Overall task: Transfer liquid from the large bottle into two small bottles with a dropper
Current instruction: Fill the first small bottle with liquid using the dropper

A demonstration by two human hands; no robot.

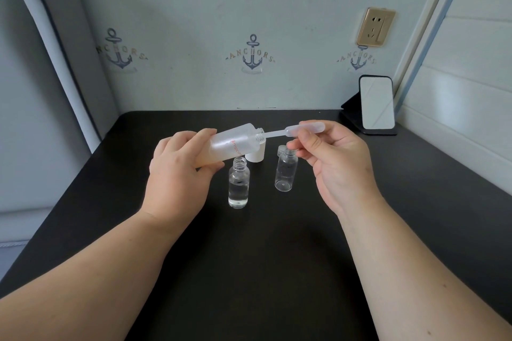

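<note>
A: At centre left, the left hand (177, 171) gripped the big bottle (230, 144), tilted, mouth rightward.

B: And the right hand (332, 158)?

A: Its fingers (306, 137) pinched the dropper (293, 130) bulb, tip inside the mouth. Best to squeeze first, sink the tip, then release slowly.

Dropper (293, 130) tip hidden inside large bottle (235, 144).

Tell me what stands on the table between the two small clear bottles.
Nothing stands there: the head view shows only bare black table between the left small bottle and the right small bottle. The white cap sits further back.
</note>
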